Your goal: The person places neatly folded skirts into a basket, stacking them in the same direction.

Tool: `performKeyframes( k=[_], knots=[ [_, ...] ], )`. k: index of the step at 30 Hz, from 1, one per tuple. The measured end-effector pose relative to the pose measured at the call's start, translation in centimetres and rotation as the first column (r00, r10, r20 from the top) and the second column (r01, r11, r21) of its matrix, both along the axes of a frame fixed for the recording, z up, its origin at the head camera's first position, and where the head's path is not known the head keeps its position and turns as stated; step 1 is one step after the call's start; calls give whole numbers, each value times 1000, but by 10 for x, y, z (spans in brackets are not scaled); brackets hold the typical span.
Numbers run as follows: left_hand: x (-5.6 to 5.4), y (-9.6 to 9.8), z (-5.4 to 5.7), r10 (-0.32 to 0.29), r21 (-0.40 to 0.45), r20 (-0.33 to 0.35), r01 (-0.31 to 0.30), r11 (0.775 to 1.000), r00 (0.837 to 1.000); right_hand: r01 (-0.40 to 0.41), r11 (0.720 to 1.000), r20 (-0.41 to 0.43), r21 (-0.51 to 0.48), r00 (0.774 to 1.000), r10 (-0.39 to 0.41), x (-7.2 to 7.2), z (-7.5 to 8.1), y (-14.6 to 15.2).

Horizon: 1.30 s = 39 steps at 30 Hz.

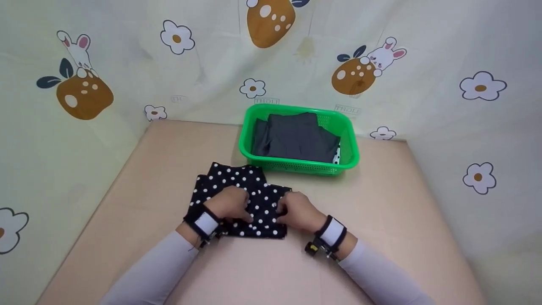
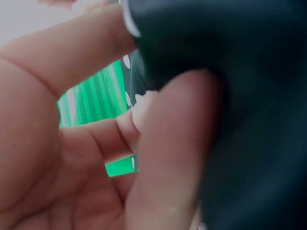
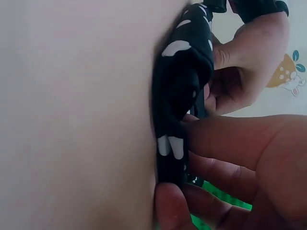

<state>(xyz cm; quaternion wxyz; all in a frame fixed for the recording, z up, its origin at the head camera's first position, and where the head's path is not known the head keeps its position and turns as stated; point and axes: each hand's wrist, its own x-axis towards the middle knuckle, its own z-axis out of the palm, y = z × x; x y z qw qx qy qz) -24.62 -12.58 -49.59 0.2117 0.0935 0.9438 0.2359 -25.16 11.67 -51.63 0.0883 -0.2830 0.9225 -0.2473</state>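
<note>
A black garment with white polka dots (image 1: 266, 207) lies partly folded on the table, its exact kind unclear. My left hand (image 1: 230, 203) is over its middle, and in the left wrist view the thumb and fingers (image 2: 177, 143) pinch the dark cloth, which fills the right side. At the garment's right edge, my right hand (image 1: 298, 210) holds the cloth. The right wrist view shows the layered edge (image 3: 172, 143) of the garment between the thumb and fingertips, one fingertip low against the table.
Behind the garment stands a green plastic basket (image 1: 296, 167) with dark grey folded cloth (image 1: 296, 135) in it. A bit of white cloth with black dots (image 1: 337, 154) shows beside the grey. Patterned curtains (image 1: 203, 76) surround the beige table (image 1: 381, 190) at the back and sides.
</note>
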Motion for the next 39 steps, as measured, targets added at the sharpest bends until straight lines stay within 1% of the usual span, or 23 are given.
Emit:
performKeyframes(
  k=[3, 8, 13, 16, 18, 20, 22, 25, 27, 30, 31, 32, 34, 36, 38, 39],
  knots=[
    [0, 22, 0, -45, -1, 18, 45, 999, 999, 19, 1000, 17, 6, 1000, -19, 7, 2, 23],
    [1, 60, 0, -101, -9, 23, 102, 995, 995, 37, 999, 33, 13, 999, -37, 16, 3, 60],
    [-3, 106, 2, -156, -45, 23, 157, 987, 988, 101, 994, 60, 31, 993, -102, 19, 6, 101],
    [-4, 131, 2, -167, -34, 24, 167, 985, 986, 147, 988, 95, 35, 984, -150, 20, 8, 124],
    [-4, 145, 2, -176, -25, 15, 176, 984, 984, 168, 985, 114, 35, 979, -171, 20, 8, 137],
    [-4, 155, 2, -178, -16, 7, 178, 984, 984, 180, 983, 130, 29, 975, -182, 22, 9, 146],
    [-3, 161, 1, -181, -9, 2, 181, 983, 983, 188, 982, 142, 23, 972, -189, 23, 9, 151],
    [-3, 163, 0, -200, -14, -6, 200, 980, 980, 203, 979, 141, 24, 969, -204, 25, 8, 154],
    [-3, 160, 0, -232, -32, -33, 231, 972, 972, 205, 978, 125, 31, 970, -208, 25, 7, 155],
    [-1, 155, 2, -286, -89, -108, 277, 957, 952, 236, 972, 90, 23, 967, -237, 29, 4, 158],
    [1, 152, 3, -296, -92, -134, 285, 954, 946, 248, 969, 83, 11, 965, -248, 31, 2, 160],
    [3, 149, 4, -292, -84, -154, 282, 956, 944, 265, 964, 83, -7, 961, -264, 35, 1, 162],
    [8, 138, 6, -265, -49, -193, 261, 964, 945, 318, 946, 86, -58, 946, -313, 42, -3, 165],
    [12, 122, 9, -218, 19, -233, 228, 973, 948, 377, 918, 119, -121, 924, -363, 50, -5, 168],
    [18, 103, 10, -147, 98, -277, 180, 979, 950, 438, 880, 179, -186, 895, -408, 57, -5, 172],
    [21, 92, 11, -107, 136, -296, 153, 979, 949, 468, 854, 230, -227, 878, -420, 61, -4, 174]
  ],
)
